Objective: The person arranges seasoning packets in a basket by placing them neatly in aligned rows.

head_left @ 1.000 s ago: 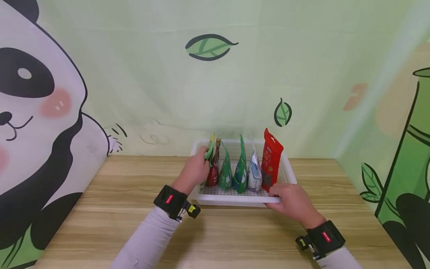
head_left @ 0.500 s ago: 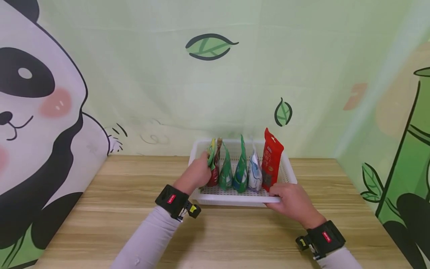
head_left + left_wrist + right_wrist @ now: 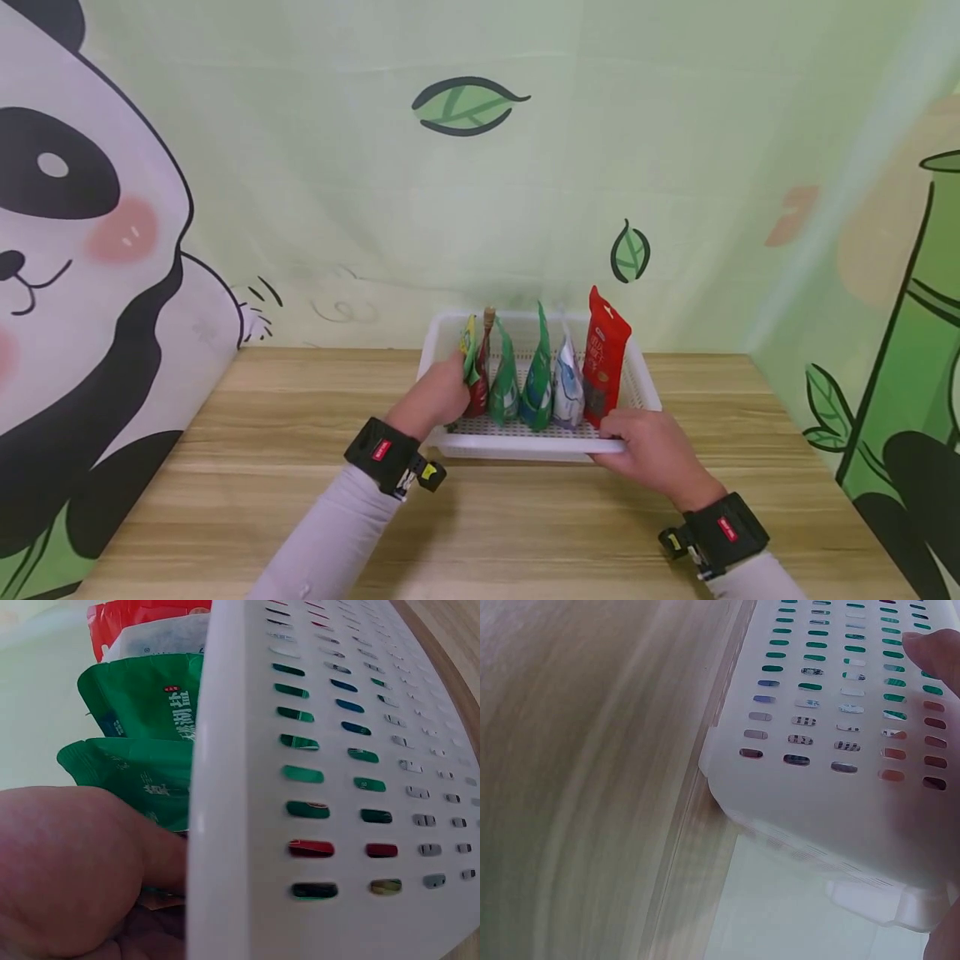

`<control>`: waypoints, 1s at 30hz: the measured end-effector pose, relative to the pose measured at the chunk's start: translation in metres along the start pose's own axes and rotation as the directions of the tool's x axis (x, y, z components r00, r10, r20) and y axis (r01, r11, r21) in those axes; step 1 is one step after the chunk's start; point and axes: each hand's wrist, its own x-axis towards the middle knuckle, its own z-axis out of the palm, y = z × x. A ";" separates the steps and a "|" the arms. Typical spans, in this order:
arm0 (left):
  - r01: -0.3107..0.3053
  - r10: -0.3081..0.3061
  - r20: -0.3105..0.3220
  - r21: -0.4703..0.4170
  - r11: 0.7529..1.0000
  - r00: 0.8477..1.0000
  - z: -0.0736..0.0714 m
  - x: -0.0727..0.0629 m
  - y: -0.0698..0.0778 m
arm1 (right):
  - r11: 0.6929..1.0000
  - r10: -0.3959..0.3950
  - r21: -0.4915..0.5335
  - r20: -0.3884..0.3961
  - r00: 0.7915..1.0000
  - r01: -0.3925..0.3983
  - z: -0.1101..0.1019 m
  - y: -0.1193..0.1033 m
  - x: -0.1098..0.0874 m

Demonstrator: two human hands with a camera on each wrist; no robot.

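Note:
A white perforated plastic basket (image 3: 525,446) stands on the table with a row of upright packets in it. At its left end my left hand (image 3: 442,390) holds a yellow-and-green packet (image 3: 468,340); the packet's lower part and most fingertips are hidden. Beside it stands a narrow dark-red item (image 3: 480,392) with a brown top. Farther right come two green bags (image 3: 504,387), a white-and-blue bag (image 3: 568,387) and a tall red bag (image 3: 606,358). My right hand (image 3: 652,448) grips the basket's front rim near the right corner, with one finger (image 3: 934,652) on the outer wall.
The wood-grain table (image 3: 540,525) extends in front of the basket and to both sides. Close behind stands a pale green backdrop (image 3: 337,208) printed with leaves and a panda. Each wrist wears a black camera strap (image 3: 382,454).
My left hand has lowered the yellow-and-green packet a little deeper into the basket's left end. The right hand, the basket and the other bags look unmoved.

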 end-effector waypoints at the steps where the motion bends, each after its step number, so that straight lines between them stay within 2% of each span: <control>1: -0.003 0.003 -0.002 0.004 1.000 1.000 0.000 -0.001 0.000 | 1.000 -0.002 0.005 -0.003 1.000 0.002 0.000 -0.001 0.000; 13: 0.056 -0.056 0.005 0.021 0.998 0.998 -0.010 -0.011 0.003 | 1.000 0.007 0.025 0.017 1.000 -0.007 0.000 -0.001 0.003; 17: 0.017 -0.017 -0.023 0.010 1.000 1.000 -0.013 -0.018 0.000 | 1.000 0.017 0.022 0.026 1.000 -0.017 0.000 -0.001 0.003; 20: -0.047 0.046 -0.082 -0.010 0.999 0.996 -0.016 -0.023 -0.005 | 1.000 0.023 0.015 0.031 0.999 -0.024 0.000 0.000 0.003; 22: -0.098 0.094 -0.140 -0.018 0.995 0.986 -0.016 -0.026 -0.009 | 1.000 0.027 0.010 0.032 0.999 -0.027 0.000 0.000 0.003; 25: -0.166 0.158 -0.228 -0.015 0.986 0.961 -0.016 -0.028 -0.017 | 0.999 0.033 0.016 0.033 0.999 -0.033 0.000 0.002 0.002; 30: -0.251 0.243 -0.317 0.017 0.968 0.917 -0.018 -0.028 -0.036 | 0.993 0.069 0.097 0.041 0.997 -0.073 -0.001 0.002 0.000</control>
